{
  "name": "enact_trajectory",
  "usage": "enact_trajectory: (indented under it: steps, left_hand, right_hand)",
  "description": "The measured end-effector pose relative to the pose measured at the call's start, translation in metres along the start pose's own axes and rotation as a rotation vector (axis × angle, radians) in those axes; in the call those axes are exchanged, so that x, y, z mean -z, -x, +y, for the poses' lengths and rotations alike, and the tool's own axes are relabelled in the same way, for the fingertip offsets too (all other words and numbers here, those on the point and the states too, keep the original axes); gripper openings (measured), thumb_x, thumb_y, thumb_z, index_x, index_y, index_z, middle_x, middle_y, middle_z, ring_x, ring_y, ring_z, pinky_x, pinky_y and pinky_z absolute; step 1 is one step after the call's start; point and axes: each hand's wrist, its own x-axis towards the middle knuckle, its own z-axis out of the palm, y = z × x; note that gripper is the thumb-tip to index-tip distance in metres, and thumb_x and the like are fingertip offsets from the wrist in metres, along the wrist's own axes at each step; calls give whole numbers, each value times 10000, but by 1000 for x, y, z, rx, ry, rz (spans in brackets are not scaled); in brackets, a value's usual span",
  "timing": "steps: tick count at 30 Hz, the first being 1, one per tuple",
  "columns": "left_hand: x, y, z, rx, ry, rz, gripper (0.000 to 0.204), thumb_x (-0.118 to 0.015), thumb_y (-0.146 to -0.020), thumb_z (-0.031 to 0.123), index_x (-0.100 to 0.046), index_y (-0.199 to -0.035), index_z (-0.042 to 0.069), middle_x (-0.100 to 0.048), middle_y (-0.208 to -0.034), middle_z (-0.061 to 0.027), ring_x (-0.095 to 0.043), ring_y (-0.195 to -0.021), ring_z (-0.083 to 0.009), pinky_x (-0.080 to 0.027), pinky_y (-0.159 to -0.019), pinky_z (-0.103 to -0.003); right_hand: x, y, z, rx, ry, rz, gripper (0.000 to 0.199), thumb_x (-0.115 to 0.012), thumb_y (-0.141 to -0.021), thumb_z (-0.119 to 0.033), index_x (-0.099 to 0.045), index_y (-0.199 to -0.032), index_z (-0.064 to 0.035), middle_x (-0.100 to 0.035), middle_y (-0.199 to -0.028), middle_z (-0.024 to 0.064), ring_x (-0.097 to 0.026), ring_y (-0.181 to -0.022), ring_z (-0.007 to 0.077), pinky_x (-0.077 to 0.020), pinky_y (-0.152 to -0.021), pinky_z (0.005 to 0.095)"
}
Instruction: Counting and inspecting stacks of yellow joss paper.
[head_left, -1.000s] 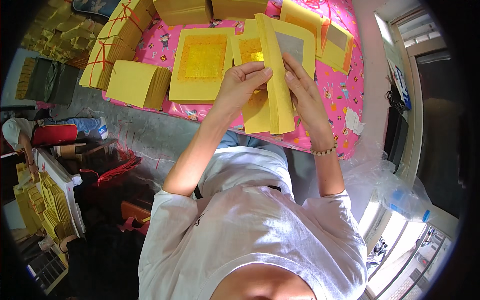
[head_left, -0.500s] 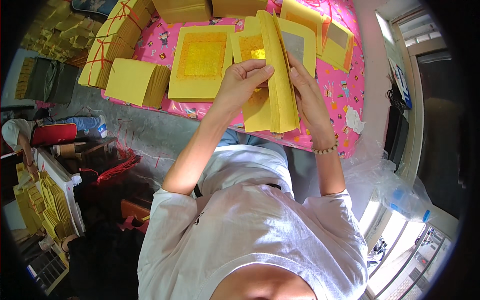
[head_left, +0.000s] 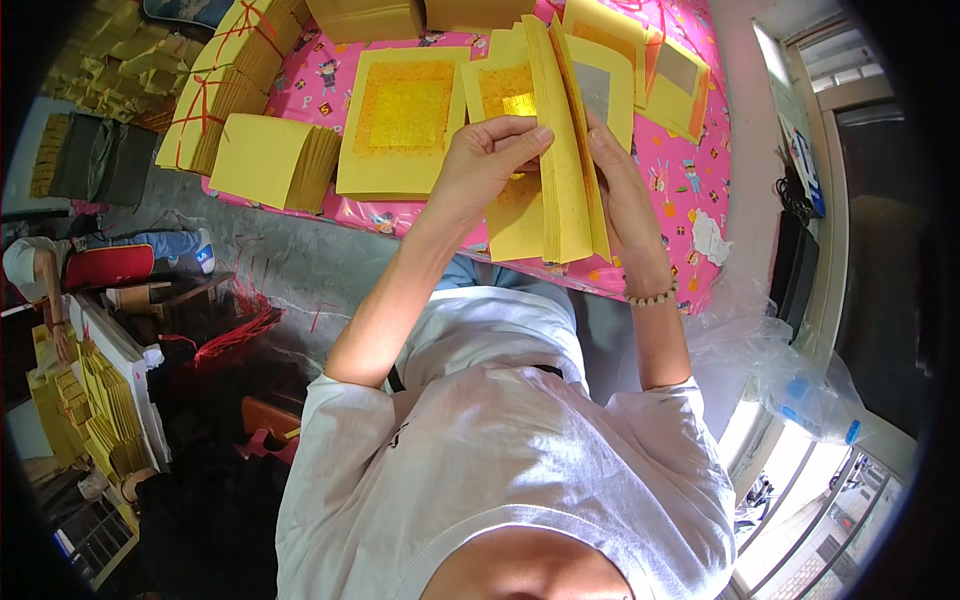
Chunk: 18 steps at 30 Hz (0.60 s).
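Observation:
A sheaf of yellow joss paper stands on edge between my hands, above the near edge of the table. My left hand pinches its left side, thumb on top and fingers curled in. On the other side, my right hand has its thumb and fingers on the outermost sheet, which leans away from the rest; some of its fingers are hidden behind the paper. Under the left hand shows a sheet with a gold patch. A stack with a gold foil square lies to the left, and paper with a silver patch lies behind.
Bundles tied with red string line the table's left side, beside a loose yellow stack. The table has a pink printed cover. A clear plastic bag hangs at right. Another person's arm reaches over yellow paper at far left.
The outer sheet at the sheaf's right has swung outward, widening the gap. My right hand has shifted slightly right with it; my left hand has barely moved.

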Motion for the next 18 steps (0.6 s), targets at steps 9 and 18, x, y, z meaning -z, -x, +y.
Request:
enact_trajectory:
  steps: [9, 18]
  left_hand:
    - [-1, -1, -1, 13, -15, 29, 245, -695, -839, 195, -669, -997, 10, -684, -877, -52, -615, -760, -95, -491, -703, -230]
    - [0, -2, -4, 8, -15, 24, 265, -708, -828, 208, -674, -1002, 11, -675, -862, -39, -603, -743, -95, -493, -695, -226]
  right_hand:
    - [-5, 2, -8, -25, 80, -6, 595, -419, -962, -320, -273, -1417, 35, -387, -1398, 133, -357, -1291, 172, -259, -1067, 276]
    - [-3, 1, -4, -32, 28, 30, 509, -415, -978, -284, -346, -1379, 22, -445, -1348, 97, -433, -1223, 152, -336, -1030, 271]
